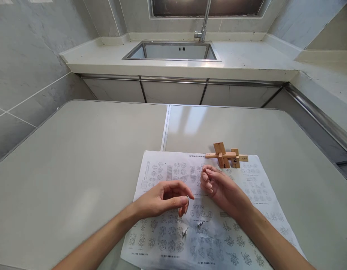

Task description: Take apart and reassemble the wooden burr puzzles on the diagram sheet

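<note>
Over the middle of a printed sheet, my left hand is held with its fingers loosely curved and apart, nothing between them. Just to its right, my right hand has its fingers curled in against the thumb; whether anything small is inside is hidden. Beyond my right hand, a small assembly of wooden pieces rests at the sheet's top edge, with dark marks on its flat parts. The sheet carries many small line drawings and has small torn spots below my hands.
The sheet lies on a pale table with a seam down its middle. Behind it are a white counter, a sink and a metal faucet. A tiled wall stands at the left.
</note>
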Available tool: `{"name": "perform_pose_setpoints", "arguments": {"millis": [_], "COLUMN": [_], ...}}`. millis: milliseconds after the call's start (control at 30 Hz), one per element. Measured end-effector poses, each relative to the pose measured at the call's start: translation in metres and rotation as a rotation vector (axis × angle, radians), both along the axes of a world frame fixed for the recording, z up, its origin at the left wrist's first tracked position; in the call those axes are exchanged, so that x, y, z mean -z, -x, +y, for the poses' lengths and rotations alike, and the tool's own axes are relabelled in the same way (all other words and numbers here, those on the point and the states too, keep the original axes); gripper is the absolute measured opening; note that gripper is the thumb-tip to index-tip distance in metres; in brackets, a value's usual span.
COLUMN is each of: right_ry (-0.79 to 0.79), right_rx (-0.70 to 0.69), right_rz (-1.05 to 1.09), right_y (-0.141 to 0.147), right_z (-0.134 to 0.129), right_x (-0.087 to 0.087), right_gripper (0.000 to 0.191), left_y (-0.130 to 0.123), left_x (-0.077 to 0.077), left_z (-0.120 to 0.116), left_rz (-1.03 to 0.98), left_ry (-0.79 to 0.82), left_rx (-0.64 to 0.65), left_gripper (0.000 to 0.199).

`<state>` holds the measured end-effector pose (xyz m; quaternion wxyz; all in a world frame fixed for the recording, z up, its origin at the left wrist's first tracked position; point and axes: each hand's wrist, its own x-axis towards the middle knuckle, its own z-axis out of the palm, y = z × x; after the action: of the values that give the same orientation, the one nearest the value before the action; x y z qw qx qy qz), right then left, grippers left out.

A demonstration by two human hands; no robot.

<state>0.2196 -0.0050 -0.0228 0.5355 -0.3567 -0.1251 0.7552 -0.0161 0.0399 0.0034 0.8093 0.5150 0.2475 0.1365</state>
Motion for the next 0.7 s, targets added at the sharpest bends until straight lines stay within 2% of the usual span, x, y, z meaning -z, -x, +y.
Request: {"name": "perform_pose_setpoints", "arguments": {"millis": [700], "right_ry": [0.008], "right_rx": [-0.007], "right_rz": [-0.004], "right_y": [0.0006], "right_z": [-0.0004], "right_x": [-0.0021], "right_gripper": [0.022], "left_y": [-0.0013], "left_x": [-0.0025], "left_z": [-0.0003], "left_rz": [0.02], "left_ry": [-0.002], "left_rx": [-0.006], "left_gripper": [0.026]}}
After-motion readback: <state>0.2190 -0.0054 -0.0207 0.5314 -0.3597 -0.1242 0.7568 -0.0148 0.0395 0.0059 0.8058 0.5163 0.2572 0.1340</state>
